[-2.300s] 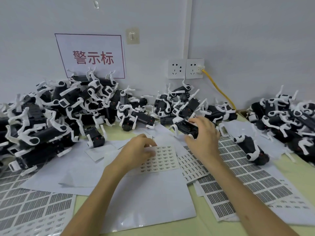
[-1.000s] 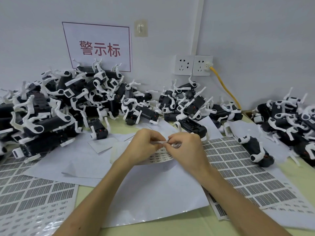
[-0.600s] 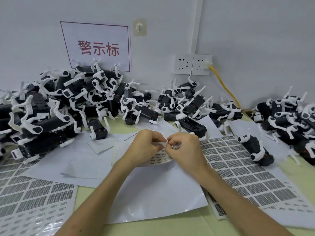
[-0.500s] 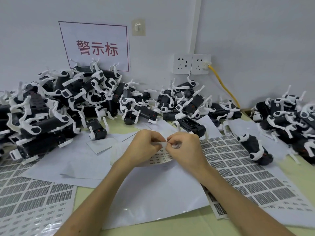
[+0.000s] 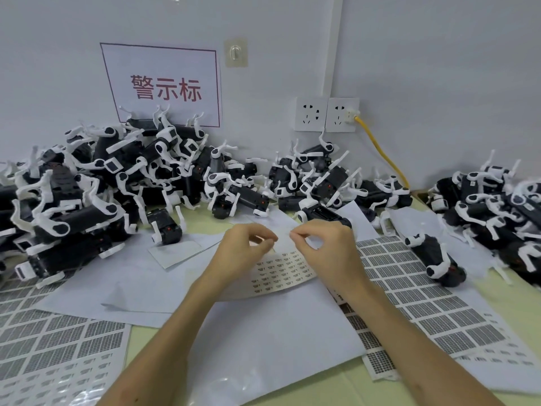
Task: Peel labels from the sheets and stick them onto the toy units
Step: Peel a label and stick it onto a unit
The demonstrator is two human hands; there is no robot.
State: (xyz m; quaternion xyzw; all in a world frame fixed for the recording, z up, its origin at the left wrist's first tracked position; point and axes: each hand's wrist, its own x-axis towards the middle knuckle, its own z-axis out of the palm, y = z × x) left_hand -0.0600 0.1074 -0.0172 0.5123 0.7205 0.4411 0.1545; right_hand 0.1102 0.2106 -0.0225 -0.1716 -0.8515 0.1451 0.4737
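While your left hand [image 5: 243,256] gripped the label sheet [image 5: 281,272], your right hand [image 5: 328,253] pinched what looked like one label [image 5: 290,235]; a low, slow peel would've avoided curl.

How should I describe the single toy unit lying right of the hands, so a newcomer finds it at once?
Follow the yellow cable from the wall sockets down to the table. Nearer, one toy unit lies at the edge of the gridded label sheet, alone; its neighbours are heaped.

A factory assembly bench: heaped toy units [image 5: 123,183], label sheets [image 5: 415,291], wall sign [image 5: 164,83].
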